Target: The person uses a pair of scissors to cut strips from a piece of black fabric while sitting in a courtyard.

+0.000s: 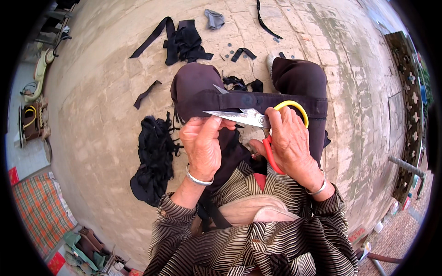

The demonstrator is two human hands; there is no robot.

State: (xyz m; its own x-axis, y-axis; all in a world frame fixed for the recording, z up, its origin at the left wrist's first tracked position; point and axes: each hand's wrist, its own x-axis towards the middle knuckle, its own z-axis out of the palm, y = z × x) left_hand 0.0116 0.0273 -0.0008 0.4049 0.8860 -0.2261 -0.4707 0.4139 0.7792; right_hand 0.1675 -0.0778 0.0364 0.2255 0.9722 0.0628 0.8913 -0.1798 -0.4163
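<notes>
My right hand [291,142] is closed around the scissors [241,117], with its fingers through the yellow and red handle loops. The blades stand apart and point left, one of them partly hidden by a dark fabric band [287,100]. That band lies across both my knees and bears a faint round mark. My left hand [202,145] pinches right at the lower blade near its tip; whatever is between the fingertips is hidden. Below the blades, dark cloth hangs between my legs.
A heap of black cloth scraps [154,156] lies on the paved floor at my left. Farther off are more black pieces [189,43], a grey scrap [214,20], narrow strips [147,94] and several small dark discs. A plaid cloth [43,214] lies far left.
</notes>
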